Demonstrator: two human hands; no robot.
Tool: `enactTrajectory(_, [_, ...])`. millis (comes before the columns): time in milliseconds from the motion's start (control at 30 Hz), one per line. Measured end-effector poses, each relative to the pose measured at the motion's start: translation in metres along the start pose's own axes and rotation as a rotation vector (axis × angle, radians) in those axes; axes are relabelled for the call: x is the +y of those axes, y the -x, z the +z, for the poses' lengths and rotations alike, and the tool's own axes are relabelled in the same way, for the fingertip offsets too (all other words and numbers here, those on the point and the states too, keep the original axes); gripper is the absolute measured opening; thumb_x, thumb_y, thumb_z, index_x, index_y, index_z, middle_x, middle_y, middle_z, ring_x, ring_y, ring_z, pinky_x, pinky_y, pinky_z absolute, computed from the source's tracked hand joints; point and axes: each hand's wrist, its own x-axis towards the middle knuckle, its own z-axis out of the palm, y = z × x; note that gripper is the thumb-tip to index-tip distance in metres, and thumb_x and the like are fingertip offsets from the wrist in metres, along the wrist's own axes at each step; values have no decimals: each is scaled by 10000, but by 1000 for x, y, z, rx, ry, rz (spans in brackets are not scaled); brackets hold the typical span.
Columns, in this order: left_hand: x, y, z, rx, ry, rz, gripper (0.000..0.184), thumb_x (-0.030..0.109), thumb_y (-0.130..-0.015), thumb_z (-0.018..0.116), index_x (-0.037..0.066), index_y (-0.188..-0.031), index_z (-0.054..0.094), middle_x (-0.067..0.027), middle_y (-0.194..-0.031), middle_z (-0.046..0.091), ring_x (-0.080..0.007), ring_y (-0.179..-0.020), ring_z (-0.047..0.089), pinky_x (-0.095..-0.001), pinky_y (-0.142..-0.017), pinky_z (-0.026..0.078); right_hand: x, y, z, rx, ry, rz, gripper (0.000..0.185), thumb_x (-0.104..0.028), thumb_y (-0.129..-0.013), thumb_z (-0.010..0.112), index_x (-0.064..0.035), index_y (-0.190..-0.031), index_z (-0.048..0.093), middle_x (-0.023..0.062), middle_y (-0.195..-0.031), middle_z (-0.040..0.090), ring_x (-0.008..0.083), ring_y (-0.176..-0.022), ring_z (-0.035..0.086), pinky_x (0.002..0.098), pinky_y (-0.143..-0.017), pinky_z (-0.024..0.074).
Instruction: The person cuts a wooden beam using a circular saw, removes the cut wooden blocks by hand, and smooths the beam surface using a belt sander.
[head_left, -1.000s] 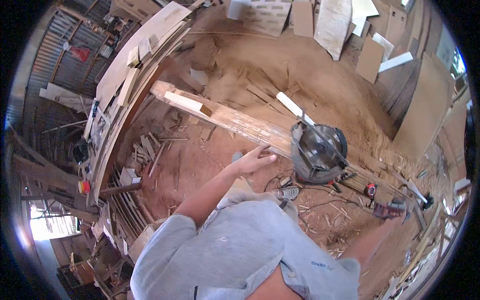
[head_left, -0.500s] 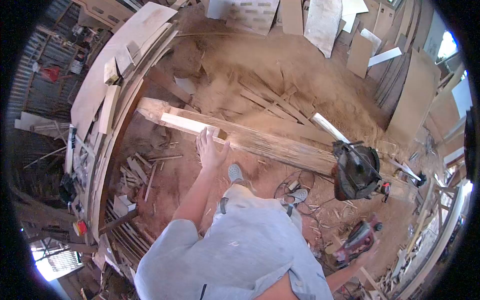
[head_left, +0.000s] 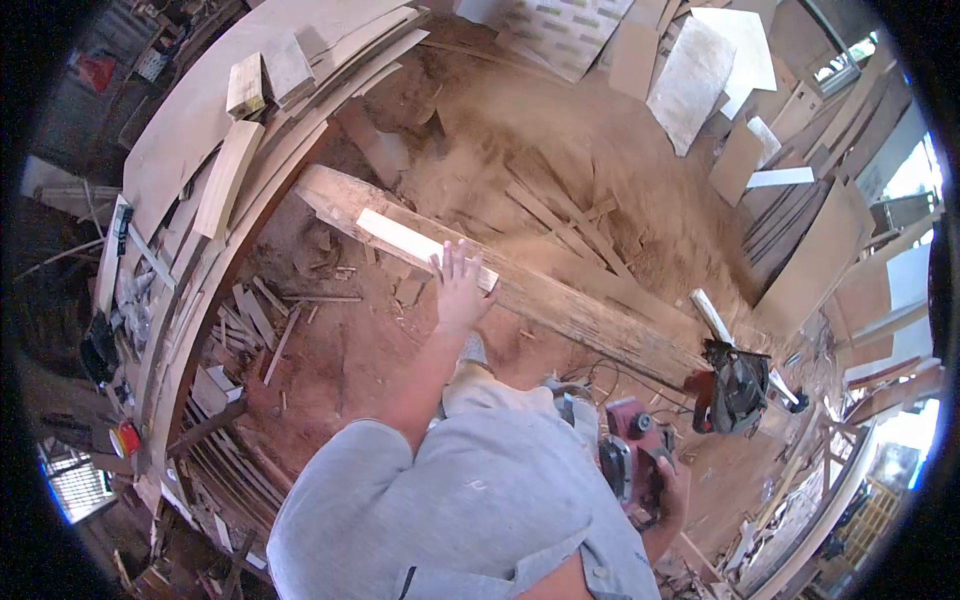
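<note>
A pale squared length of wood [head_left: 410, 238] lies along the top of a long, rough timber beam [head_left: 590, 312]. My left hand [head_left: 462, 292] rests on the right end of that pale piece, its fingers spread. To the right of my body, my right hand [head_left: 672, 498] is wrapped round the handle of a red electric planer [head_left: 630, 450]. The planer is held off the ground beside my hip, apart from the wood. My shirt and forearm hide part of the right side.
A dark bag-like object [head_left: 738, 388] sits at the beam's right end. Sawdust [head_left: 560, 130] and loose boards lie beyond the beam. Stacked sheets [head_left: 190, 130] with wood blocks stand at left, offcuts [head_left: 255, 318] below them. A cable [head_left: 608, 375] runs near my feet.
My right hand has brought the planer inward from the far lower right, close to my body. My left hand stays at the pale wood's end, now lying more over it. The view has turned.
</note>
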Motion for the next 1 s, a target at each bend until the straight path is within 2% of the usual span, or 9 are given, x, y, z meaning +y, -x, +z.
enactTrajectory(100, [-9,-5,-13,-62,10,3,897,619,-890,763,114,-1593,531,-224,-1758,290,-424,-1676,128,-680,-1341,31,-92,-18,57,-20,17,-149,503,-506,-970,704,-13,-873,695,12,-752,580,120,-696,510,320,-649,402])
enactTrajectory(200, [-8,-1,-13,-87,13,-3,1093,648,-848,791,92,-1688,365,-247,-1787,196,-427,-1686,80,-660,-1349,25,-130,-57,83,-25,259,-435,547,-520,-988,669,14,-872,666,34,-755,570,157,-725,505,340,-681,406])
enactTrajectory(267, [-15,-2,-19,-142,-2,-21,1200,648,-831,808,77,-1728,251,-256,-1802,136,-428,-1691,48,-646,-1353,23,-157,-84,91,-228,257,-270,563,-513,-1026,656,38,-1091,755,129,-813,692,221,-791,619,398,-761,503])
enactTrajectory(367, [-29,5,-47,-253,-39,-71,1301,583,-822,841,59,-1756,103,-249,-1817,67,-411,-1698,3,-604,-1368,26,-173,-137,119,-345,273,-354,556,-499,-1051,635,40,-1099,761,152,-819,707,217,-774,629,389,-748,510])
enactTrajectory(467, [-46,10,-60,-323,-158,-136,1277,496,-830,843,57,-1756,83,-245,-1820,62,-397,-1701,-2,-589,-1372,34,-195,-167,152,-465,282,-423,560,-501,-1057,629,43,-1073,763,139,-786,704,211,-737,634,385,-712,509])
enactTrajectory(500, [-50,10,-64,-305,-142,-165,1248,401,-829,837,70,-1759,72,-232,-1825,59,-387,-1703,4,-588,-1373,49,-209,-174,161,-508,309,-418,563,-505,-1057,630,41,-1062,766,128,-765,697,206,-717,635,382,-693,505])
enactTrajectory(567, [-56,6,-68,-282,-169,-204,1233,366,-828,829,75,-1760,76,-220,-1828,62,-387,-1703,11,-588,-1374,61,-239,-180,174,-610,367,-333,556,-509,-1057,629,22,-997,780,72,-666,652,184,-636,623,376,-614,477])
enactTrajectory(667, [-62,2,-73,-267,-157,-241,1192,318,-831,814,100,-1763,102,-174,-1837,86,-384,-1701,46,-582,-1376,80,-250,-193,200,-670,378,-425,562,-517,-1059,615,9,-951,780,39,-622,621,162,-603,597,370,-584,451])
enactTrajectory(1000, [-72,17,-61,-184,-75,-201,1093,177,-817,745,158,-1761,195,-124,-1835,151,-398,-1693,99,-594,-1368,124,-282,-189,261,-692,413,-317,565,-476,-1090,592,24,-857,713,19,-607,578,124,-605,560,350,-567,421])
